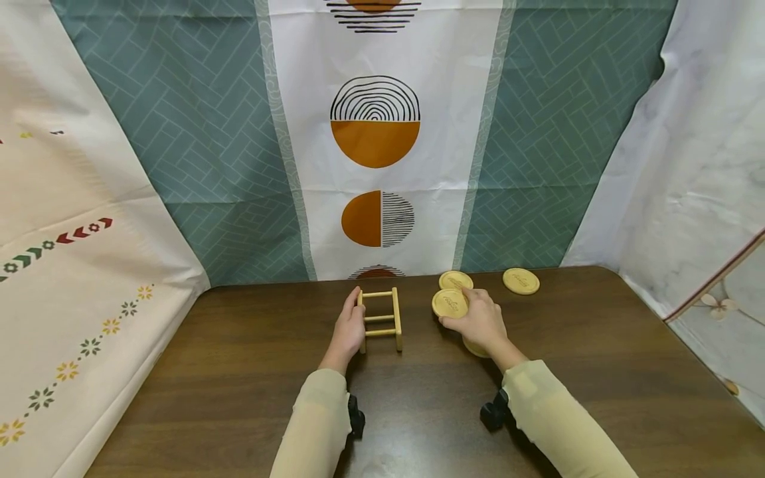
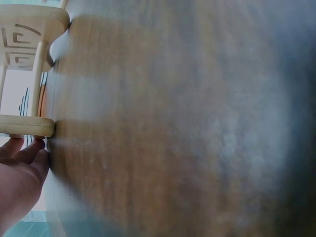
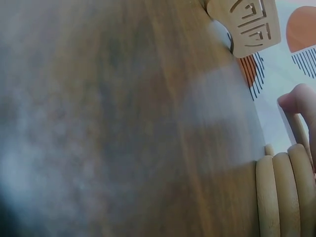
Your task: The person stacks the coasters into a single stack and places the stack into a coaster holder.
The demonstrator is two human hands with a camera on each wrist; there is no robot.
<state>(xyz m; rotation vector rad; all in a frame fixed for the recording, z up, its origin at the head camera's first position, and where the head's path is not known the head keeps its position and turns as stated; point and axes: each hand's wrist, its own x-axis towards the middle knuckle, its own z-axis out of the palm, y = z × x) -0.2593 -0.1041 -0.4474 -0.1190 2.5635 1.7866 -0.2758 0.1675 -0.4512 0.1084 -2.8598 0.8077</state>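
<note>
A small wooden coaster rack (image 1: 382, 318) with slim crossbars stands on the table. My left hand (image 1: 346, 332) grips its left side panel, and in the left wrist view the fingers (image 2: 32, 150) lie against that panel's outer face. With my right hand (image 1: 483, 320) I pinch a round wooden coaster (image 1: 450, 303) at its edge, its engraved face toward the head camera. Beneath this hand, partly hidden, is a stack of coasters (image 1: 476, 348); the right wrist view has several stacked coasters (image 3: 284, 195) low at the right, close below the thumb (image 3: 298, 98).
Two spots farther back hold more coasters: one coaster (image 1: 456, 280) behind the held one and another coaster (image 1: 521, 281) to the right, near the back edge. A patterned cloth (image 1: 373, 179) hangs behind the brown table (image 1: 251, 378).
</note>
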